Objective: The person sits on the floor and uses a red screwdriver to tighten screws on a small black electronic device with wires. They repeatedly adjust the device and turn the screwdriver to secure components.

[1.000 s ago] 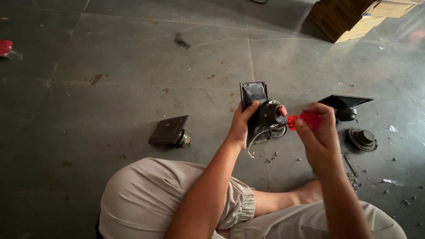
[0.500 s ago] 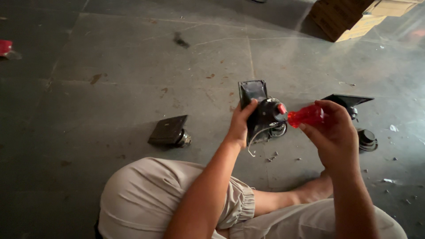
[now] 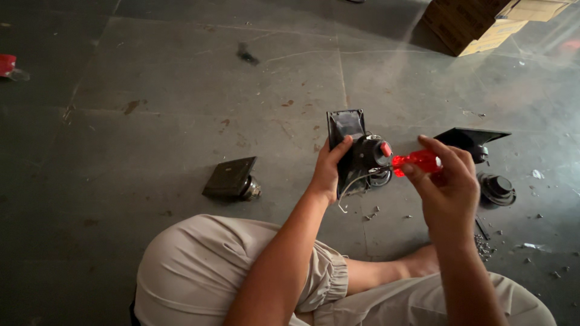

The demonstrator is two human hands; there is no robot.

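Observation:
My left hand (image 3: pixel 329 171) grips a black horn speaker unit (image 3: pixel 356 151) by its flat rectangular mouth, held above the floor with its round driver and red cap (image 3: pixel 385 148) turned toward my right side. A thin wire hangs below it. My right hand (image 3: pixel 448 184) is closed around a red translucent screwdriver handle (image 3: pixel 417 161), whose end points at the red cap and almost touches it.
I sit cross-legged on a grey stone floor. Another black horn speaker (image 3: pixel 232 180) lies to my left, a third (image 3: pixel 471 140) behind my right hand, and a round black driver (image 3: pixel 496 188) beside it. Loose screws (image 3: pixel 483 244) lie near my knee. Cardboard boxes (image 3: pixel 483 24) stand far right.
My right hand has lifted slightly and turned the red screwdriver level, its end now close to the speaker's red cap. The left hand keeps the speaker in about the same place.

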